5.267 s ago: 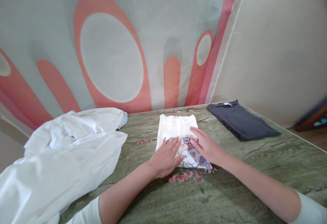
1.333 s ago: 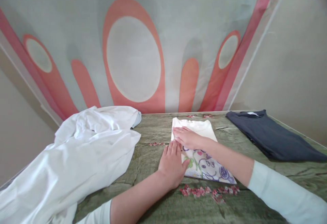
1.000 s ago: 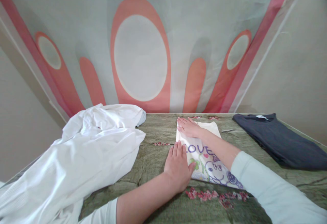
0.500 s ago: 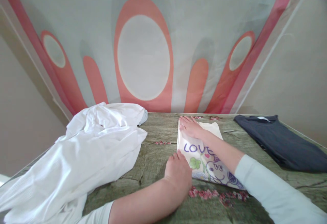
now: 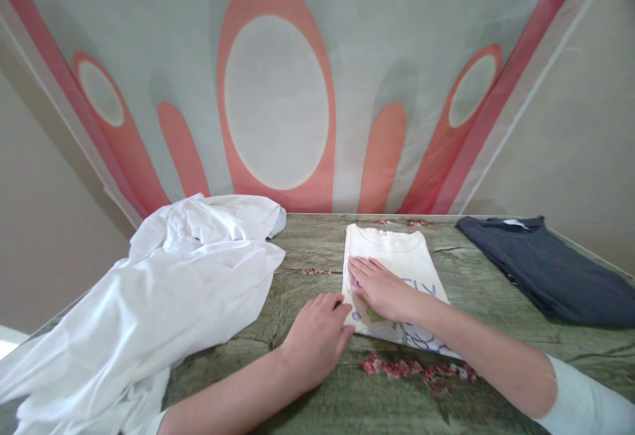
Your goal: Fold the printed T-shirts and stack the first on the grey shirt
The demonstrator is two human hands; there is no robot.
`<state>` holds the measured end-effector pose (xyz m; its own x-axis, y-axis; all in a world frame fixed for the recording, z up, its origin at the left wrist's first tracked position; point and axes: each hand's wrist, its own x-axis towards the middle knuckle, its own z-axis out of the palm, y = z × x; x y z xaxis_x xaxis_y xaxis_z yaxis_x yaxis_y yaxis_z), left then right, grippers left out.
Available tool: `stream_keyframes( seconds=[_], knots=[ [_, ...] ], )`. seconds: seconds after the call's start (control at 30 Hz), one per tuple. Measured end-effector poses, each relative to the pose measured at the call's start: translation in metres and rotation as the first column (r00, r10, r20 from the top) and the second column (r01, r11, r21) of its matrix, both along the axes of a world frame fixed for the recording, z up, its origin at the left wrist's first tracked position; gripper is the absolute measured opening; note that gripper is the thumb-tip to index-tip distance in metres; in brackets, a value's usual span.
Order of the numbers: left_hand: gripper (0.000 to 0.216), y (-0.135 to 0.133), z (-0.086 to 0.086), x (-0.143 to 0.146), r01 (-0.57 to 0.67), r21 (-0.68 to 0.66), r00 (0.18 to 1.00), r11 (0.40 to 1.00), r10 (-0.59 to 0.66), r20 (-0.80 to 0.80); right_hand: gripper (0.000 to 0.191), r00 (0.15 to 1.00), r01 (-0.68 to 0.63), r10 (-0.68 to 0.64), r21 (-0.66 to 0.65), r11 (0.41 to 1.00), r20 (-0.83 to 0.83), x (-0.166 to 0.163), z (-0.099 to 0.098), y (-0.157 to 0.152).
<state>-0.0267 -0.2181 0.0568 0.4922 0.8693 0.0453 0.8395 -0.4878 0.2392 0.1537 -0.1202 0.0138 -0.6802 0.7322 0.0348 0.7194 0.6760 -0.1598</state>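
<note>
A folded white T-shirt [image 5: 391,242] with purple lettering and a coloured drawing lies on the table, neckline away from me. My right hand [image 5: 374,283] rests flat on its front, fingers stretched toward the left edge and covering part of the print. At the shirt's lower left edge is my left hand [image 5: 320,329], its fingers loosely bent and the thumb apart from them. Its fingertips touch or nearly touch the edge; no cloth shows gripped in them.
A loose heap of white clothing [image 5: 198,289] covers the table's left side. On the right lies a folded dark T-shirt [image 5: 550,270]. The wood-patterned table [image 5: 297,243] with printed pink flowers meets a painted panel [image 5: 278,200] behind it.
My right hand has slid toward me from the shirt's top, uncovering the neckline. My left hand has loosened from a closed grip at the left edge and shifted slightly left.
</note>
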Motion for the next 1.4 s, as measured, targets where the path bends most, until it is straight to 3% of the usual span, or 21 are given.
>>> stream_keyframes(
  seconds=[0.37, 0.67, 0.83, 0.97, 1.07, 1.17, 1.3, 1.4],
  knots=[
    [0.020, -0.004, -0.002, 0.000, -0.017, -0.004, 1.000, 1.000, 0.017, 0.022, 0.056, 0.999, -0.031, 0.031, 0.041, 0.999, -0.006, -0.002, 0.001, 0.005],
    [0.023, -0.004, -0.001, 0.000, -0.019, 0.019, 1.000, 1.000, 0.020, -0.020, 0.044, 0.981, -0.185, 0.186, 0.027, 0.982, -0.053, 0.008, 0.016, -0.012],
    [0.024, -0.001, -0.001, -0.002, -0.001, -0.005, 1.000, 1.000, 0.002, 0.031, 0.048, 0.992, -0.127, 0.127, -0.009, 0.992, -0.011, 0.008, 0.012, 0.001],
    [0.019, 0.008, -0.007, -0.008, -0.035, -0.096, 0.979, 0.995, 0.054, 0.197, 0.053, 0.998, -0.056, 0.057, -0.028, 0.998, 0.021, 0.004, 0.006, 0.025],
    [0.011, 0.018, -0.015, -0.012, -0.089, -0.192, 0.915, 0.977, 0.156, 0.372, 0.056, 0.999, -0.022, 0.023, -0.021, 1.000, 0.027, 0.002, 0.001, 0.034],
    [0.010, 0.028, -0.023, -0.014, -0.100, -0.345, 0.790, 0.933, 0.286, 0.542, 0.056, 1.000, -0.011, 0.011, -0.008, 1.000, 0.012, 0.002, -0.004, 0.035],
    [0.027, 0.039, -0.028, -0.011, -0.017, -0.633, 0.604, 0.774, 0.513, 0.610, 0.056, 1.000, 0.006, -0.006, -0.013, 1.000, -0.019, 0.004, -0.010, 0.034],
    [0.040, 0.047, -0.027, -0.007, 0.029, -0.714, 0.498, 0.699, 0.609, 0.617, 0.057, 0.999, 0.009, -0.010, -0.024, 1.000, -0.033, 0.004, -0.011, 0.035]
  ],
)
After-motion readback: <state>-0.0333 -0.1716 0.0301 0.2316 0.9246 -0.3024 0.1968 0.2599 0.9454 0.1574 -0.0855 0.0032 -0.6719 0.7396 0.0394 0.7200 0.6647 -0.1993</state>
